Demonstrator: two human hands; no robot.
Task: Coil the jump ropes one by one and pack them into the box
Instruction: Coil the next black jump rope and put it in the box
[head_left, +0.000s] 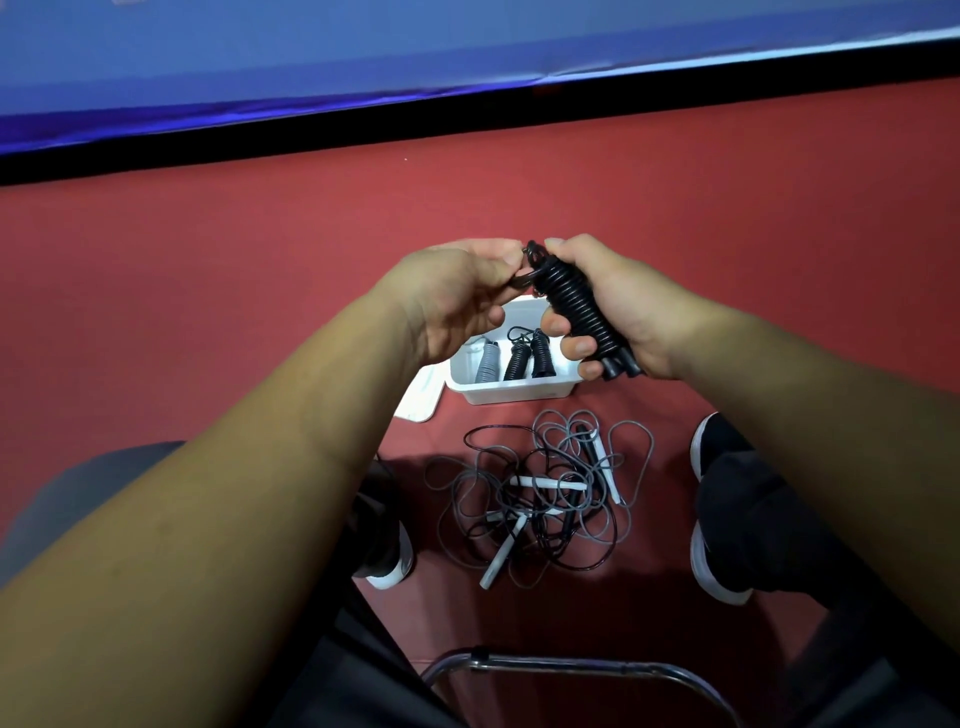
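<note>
My right hand (613, 306) grips a black jump rope (576, 306) wound tightly round its two handles, held above the box. At the bundle's top end my left hand (457, 291) pinches the loose loop of that cord. Below them, a white box (519, 387) on the red floor holds three coiled ropes, one grey (487, 364) and two black (530, 358). A tangle of loose ropes (540, 493), grey and black cords with white and black handles, lies on the floor between my feet.
A white lid (418, 397) lies flat left of the box. My shoes (719, 561) flank the tangled pile. A metal chair frame (571, 670) curves across the bottom. A blue mat with a black edge (467, 109) runs along the far side.
</note>
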